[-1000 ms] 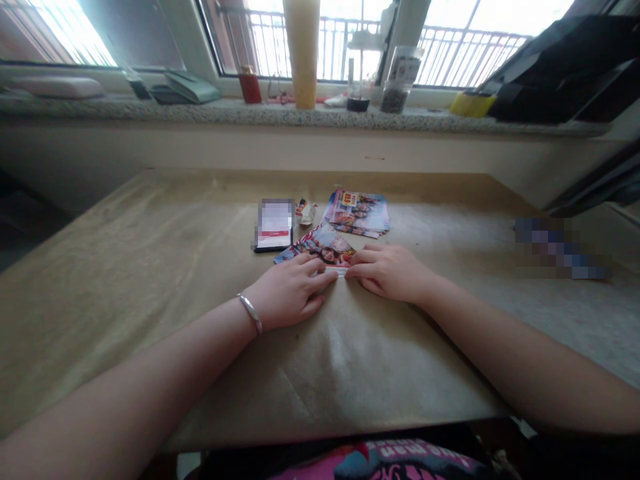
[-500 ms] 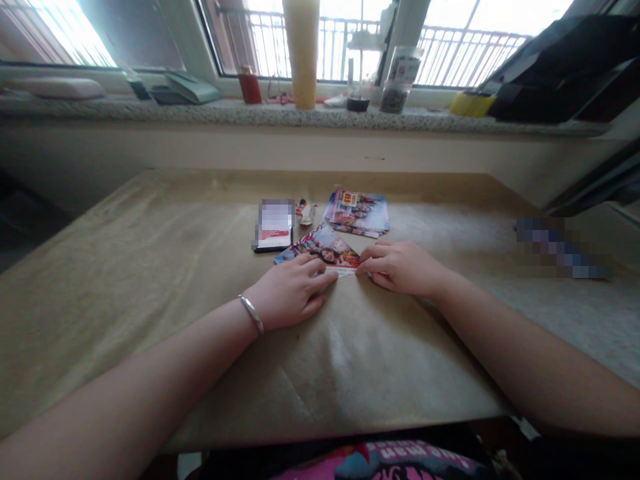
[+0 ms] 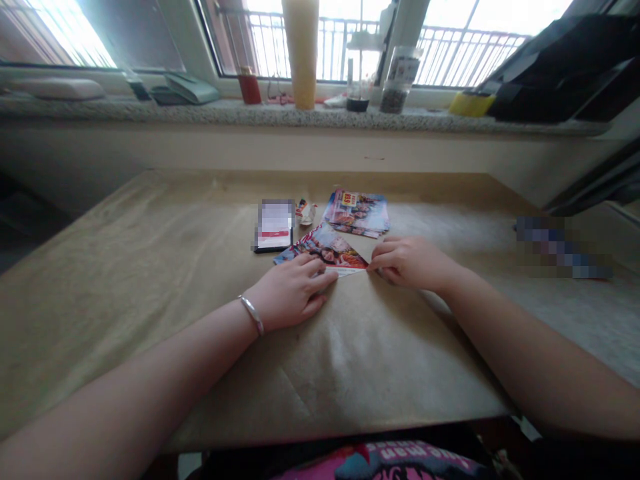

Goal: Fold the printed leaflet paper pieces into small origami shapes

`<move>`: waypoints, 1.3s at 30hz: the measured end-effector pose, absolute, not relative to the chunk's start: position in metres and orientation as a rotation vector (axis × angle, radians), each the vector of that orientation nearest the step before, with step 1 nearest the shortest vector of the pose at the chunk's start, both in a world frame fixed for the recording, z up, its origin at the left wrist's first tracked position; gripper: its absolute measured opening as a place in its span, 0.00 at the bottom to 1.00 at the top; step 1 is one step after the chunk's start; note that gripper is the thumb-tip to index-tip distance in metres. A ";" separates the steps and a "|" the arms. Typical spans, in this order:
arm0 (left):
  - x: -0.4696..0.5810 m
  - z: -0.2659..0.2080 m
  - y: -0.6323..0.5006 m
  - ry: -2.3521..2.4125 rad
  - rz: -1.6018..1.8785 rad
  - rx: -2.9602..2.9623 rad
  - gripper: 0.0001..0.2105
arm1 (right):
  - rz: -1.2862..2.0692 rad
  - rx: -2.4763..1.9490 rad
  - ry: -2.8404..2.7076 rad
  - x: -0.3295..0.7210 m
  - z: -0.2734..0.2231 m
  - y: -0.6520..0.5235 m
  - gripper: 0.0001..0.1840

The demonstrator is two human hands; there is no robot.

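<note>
A printed flyer (image 3: 344, 252), folded to a triangular shape, lies on the table in front of me. My left hand (image 3: 290, 292) rests flat across its near left part, fingers stretched out and hiding some of the print. At the flyer's right corner, the fingertips of my right hand (image 3: 409, 263) are pinched together on the paper. Just behind it sits a loose stack of similar flyers (image 3: 365, 212). A phone (image 3: 274, 230) with a lit, blurred screen is to the left, and a small crumpled wrapper (image 3: 306, 213) lies between phone and stack.
A tan cover spreads over the table (image 3: 150, 287). A blurred bluish item (image 3: 560, 248) lies at the far right. Along the stone windowsill (image 3: 200, 113) stand a red container (image 3: 249, 87), a tall yellow cylinder (image 3: 302, 60), clear containers and a black bag (image 3: 555, 73).
My right hand has slid a little to the right along the flyer's near edge, out to its corner. My left hand has stayed in place.
</note>
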State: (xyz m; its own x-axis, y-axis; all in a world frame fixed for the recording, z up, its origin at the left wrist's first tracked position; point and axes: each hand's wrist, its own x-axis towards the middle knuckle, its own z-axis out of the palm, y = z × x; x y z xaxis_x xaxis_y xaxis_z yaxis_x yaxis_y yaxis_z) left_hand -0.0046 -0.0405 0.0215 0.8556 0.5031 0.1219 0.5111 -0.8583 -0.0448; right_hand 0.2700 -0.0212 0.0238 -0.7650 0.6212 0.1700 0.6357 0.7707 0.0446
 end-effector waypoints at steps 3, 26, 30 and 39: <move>-0.005 0.022 -0.041 -0.810 -0.147 -2.963 0.17 | -0.133 -1.042 -2.818 0.274 0.025 -0.020 0.16; -0.002 0.020 -0.040 -0.809 -0.217 -2.928 0.16 | -0.114 -0.975 -2.597 0.257 0.018 -0.032 0.14; -0.003 0.020 -0.040 -0.805 -0.195 -2.919 0.16 | 0.028 -0.815 -2.684 0.250 0.013 -0.030 0.16; -0.005 0.019 -0.036 -0.757 -0.210 -2.899 0.19 | 0.077 -0.789 -2.704 0.234 0.011 -0.032 0.20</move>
State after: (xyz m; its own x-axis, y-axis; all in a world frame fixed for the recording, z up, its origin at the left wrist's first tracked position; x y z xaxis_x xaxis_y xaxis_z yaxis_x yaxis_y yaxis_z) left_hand -0.0052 -0.0360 0.0186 0.8638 0.4747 0.1688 0.4939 -0.8641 -0.0976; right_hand 0.2342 -0.0324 0.0112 -0.7954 0.5319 0.2907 0.5145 0.8460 -0.1400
